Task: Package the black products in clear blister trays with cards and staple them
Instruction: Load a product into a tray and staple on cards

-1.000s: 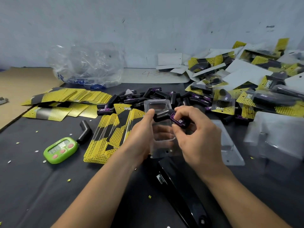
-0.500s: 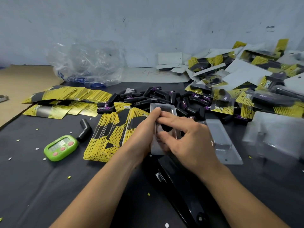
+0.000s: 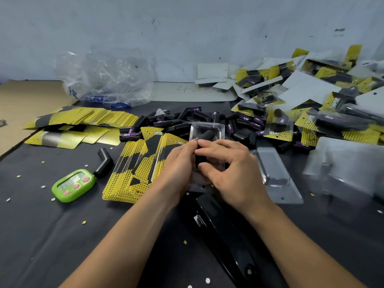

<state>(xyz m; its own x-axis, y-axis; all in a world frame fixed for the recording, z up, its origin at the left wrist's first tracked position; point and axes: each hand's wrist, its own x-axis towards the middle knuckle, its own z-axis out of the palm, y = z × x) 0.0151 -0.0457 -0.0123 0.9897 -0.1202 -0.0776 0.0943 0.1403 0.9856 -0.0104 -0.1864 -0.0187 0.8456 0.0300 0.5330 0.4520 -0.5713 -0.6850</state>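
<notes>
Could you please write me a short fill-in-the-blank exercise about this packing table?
1. The timer left of the card stack is ____ in colour.
2. The left hand and right hand hold a blister tray containing a ____ product.
3. The finished packs are piled on the ____ side of the table.
Missing words: green; black; right.

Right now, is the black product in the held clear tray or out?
In. The upper end of the black product shows inside the clear tray; the left hand and right hand cover the rest.
</notes>
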